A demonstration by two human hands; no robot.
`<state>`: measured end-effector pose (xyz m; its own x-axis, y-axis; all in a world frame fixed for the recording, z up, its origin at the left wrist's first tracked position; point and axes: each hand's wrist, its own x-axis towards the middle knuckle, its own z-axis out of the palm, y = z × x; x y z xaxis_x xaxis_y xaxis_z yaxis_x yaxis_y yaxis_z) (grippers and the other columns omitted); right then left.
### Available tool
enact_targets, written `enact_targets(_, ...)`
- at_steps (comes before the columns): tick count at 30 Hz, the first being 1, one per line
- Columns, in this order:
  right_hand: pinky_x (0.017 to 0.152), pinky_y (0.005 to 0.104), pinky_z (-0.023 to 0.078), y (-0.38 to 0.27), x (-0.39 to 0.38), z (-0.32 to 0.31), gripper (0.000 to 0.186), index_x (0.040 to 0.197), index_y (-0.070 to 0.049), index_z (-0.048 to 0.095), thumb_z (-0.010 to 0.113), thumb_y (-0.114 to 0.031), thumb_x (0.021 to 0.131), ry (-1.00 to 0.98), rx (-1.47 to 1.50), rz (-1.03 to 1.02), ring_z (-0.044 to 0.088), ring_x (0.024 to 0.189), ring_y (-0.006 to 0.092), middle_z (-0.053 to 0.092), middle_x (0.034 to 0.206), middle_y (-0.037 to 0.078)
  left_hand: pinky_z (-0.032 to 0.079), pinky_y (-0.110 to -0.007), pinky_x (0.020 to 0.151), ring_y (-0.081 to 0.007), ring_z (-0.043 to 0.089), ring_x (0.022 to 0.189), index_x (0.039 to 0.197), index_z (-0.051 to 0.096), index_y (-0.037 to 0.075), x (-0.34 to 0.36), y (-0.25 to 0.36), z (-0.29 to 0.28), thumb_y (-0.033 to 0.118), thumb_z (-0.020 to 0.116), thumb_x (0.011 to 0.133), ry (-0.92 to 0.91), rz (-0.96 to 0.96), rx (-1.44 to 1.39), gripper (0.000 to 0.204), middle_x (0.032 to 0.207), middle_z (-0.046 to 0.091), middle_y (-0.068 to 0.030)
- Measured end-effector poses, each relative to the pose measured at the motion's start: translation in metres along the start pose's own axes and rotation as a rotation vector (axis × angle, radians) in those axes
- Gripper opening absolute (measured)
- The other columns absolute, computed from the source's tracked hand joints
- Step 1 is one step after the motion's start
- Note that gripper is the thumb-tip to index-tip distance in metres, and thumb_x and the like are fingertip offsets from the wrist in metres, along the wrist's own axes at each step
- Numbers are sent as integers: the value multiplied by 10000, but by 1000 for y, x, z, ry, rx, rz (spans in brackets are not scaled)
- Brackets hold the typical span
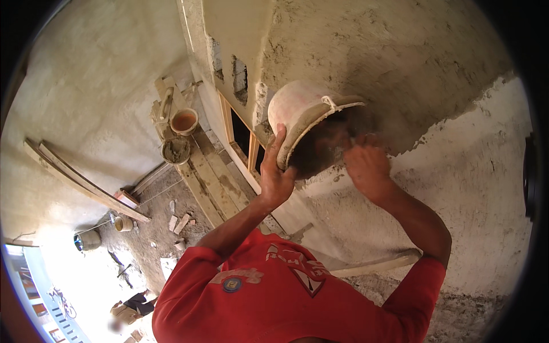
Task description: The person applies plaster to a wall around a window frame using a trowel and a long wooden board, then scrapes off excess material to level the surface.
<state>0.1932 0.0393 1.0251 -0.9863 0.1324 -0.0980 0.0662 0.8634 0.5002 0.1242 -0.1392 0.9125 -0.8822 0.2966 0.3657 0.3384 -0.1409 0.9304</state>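
My left hand [276,174] is closed on the rim of a pale, mortar-stained bucket [297,103]. The bucket is tipped on its side against the wall, its dark mouth turned toward my right hand, and what lies deep inside is in shadow. At that mouth my right hand [368,168] is curled and blurred by motion; whatever it grips, if anything, does not show. Darker wet plaster [400,68] covers the wall above and behind the bucket, ending in a ragged edge against a paler, drier stretch [457,160].
Planks [214,183] of a scaffold run at left below me, bearing a bucket of reddish liquid [184,121] and a bucket of mortar [176,150]. Long boards [86,180] lean on the left wall. Broken bricks [182,223] lie on the floor; another person [134,308] is at lower left.
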Motion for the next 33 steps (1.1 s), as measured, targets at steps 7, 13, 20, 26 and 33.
enact_targets(7, 708, 423, 562, -5, -10, 13, 448, 1263, -3, 560, 589, -63, 820, 55, 241, -165, 641, 911, 387, 622, 1006, 229, 309, -342, 1134, -280, 366, 1405, 1478, 331, -14, 3, -3, -7, -154, 479, 698, 58, -37, -143, 806, 1512, 376, -199)
enact_targets(13, 701, 439, 571, 35, -20, -22, 498, 1328, -2, 507, 581, -65, 840, 289, 116, -132, 674, 844, 386, 607, 1052, 283, 271, -356, 1156, -300, 327, 1426, 1474, 337, -17, 2, -11, -14, -144, 469, 692, 93, 25, -126, 803, 1518, 369, -201)
enact_targets(20, 740, 473, 541, 16, 8, -6, 457, 1338, -20, 514, 581, -117, 896, -47, 350, -30, 675, 889, 384, 644, 926, 297, 275, -338, 1151, -238, 369, 1395, 1477, 320, -22, 8, 6, -13, -114, 456, 724, 97, 94, 33, 771, 1514, 389, -144)
enact_targets(26, 807, 409, 515, 14, 12, 71, 486, 1368, -15, 500, 601, -186, 925, -121, 809, -131, 675, 887, 312, 678, 939, 265, 237, -379, 1175, -342, 299, 1431, 1467, 356, 18, 4, 11, -15, -123, 473, 695, 36, 47, 96, 793, 1496, 391, -199)
enact_targets(33, 534, 242, 417, -31, 3, 95, 449, 1389, -9, 494, 539, -134, 959, -411, 1607, 116, 437, 563, 63, 515, 703, -30, 322, -396, 1125, -395, 369, 1379, 1463, 378, 31, 2, -1, -22, -102, 491, 708, 22, -42, 74, 775, 1444, 430, -251)
